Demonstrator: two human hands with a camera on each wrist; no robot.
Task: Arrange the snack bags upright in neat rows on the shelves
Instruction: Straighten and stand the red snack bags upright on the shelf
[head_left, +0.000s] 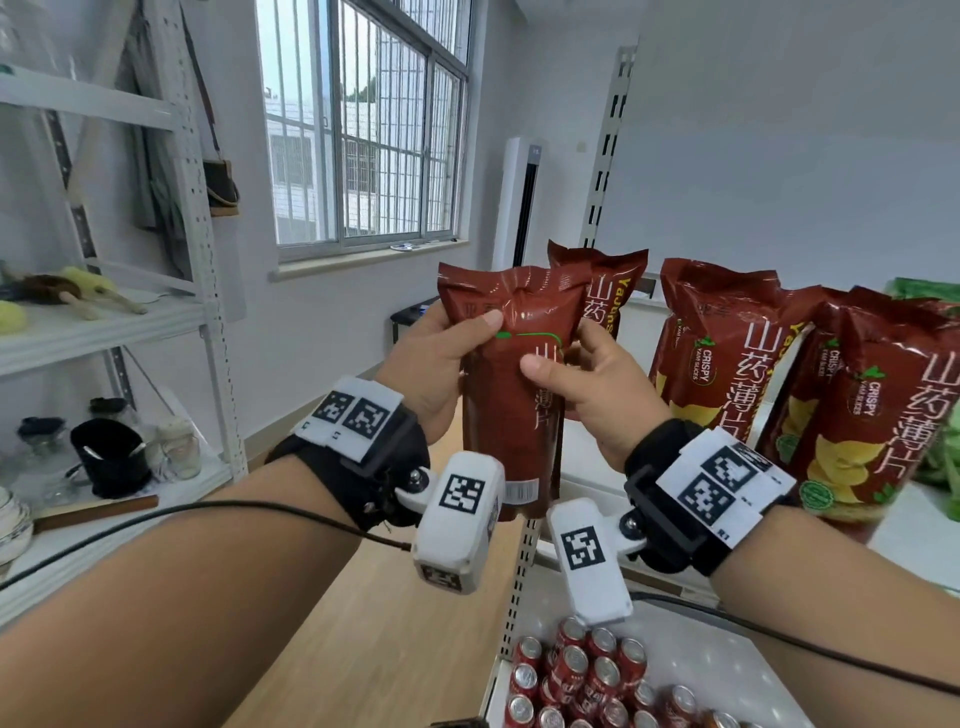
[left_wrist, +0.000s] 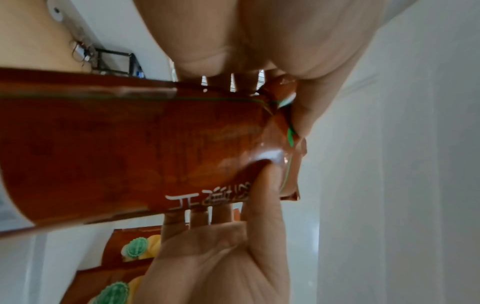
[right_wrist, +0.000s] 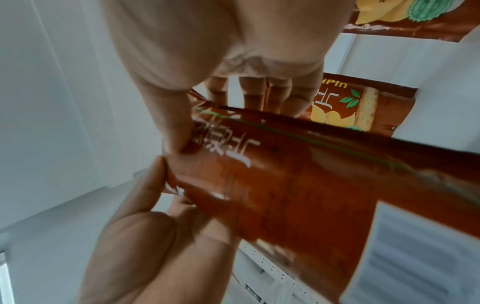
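Head view: red snack bag (head_left: 511, 395) upright in mid-air
Left hand (head_left: 431, 364): grips bag — thumb in front
Right hand (head_left: 597, 395): grips bag — thumb in front

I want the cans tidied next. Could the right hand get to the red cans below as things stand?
Probably not yet: the right hand grips the held snack bag; the red cans lie uncovered below it.

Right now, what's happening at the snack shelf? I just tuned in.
A person holds one dark red snack bag upright in the air in front of the shelf, gripped near its top by the left hand and the right hand. It is not shelved yet. Several matching red bags already stand upright in a row on that shelf, with green bags at the far right. Soda cans sit on the shelf below.
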